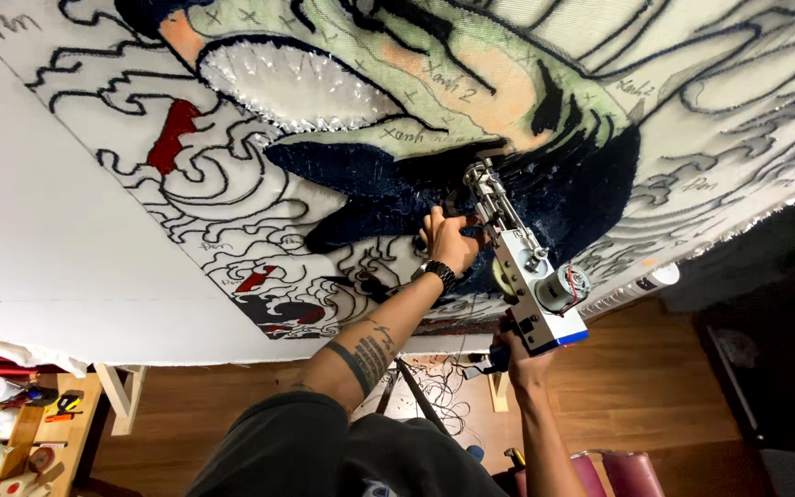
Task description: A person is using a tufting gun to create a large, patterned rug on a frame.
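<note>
Head view: the tufting gun [528,267] presses its needle into the dark blue patch of the stretched cloth [66,239]. The right hand [519,361] clenches the gun's rear handle below; the left hand [451,241] grasps its front beside the needle. Steady, square pressure seems best. Open floor lies below the gun; the cloth's lower edge runs close behind it.

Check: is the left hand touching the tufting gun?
Touching. In the head view the left hand wraps the front handle of the tufting gun, fingers closed on it, against the stretched cloth.
</note>
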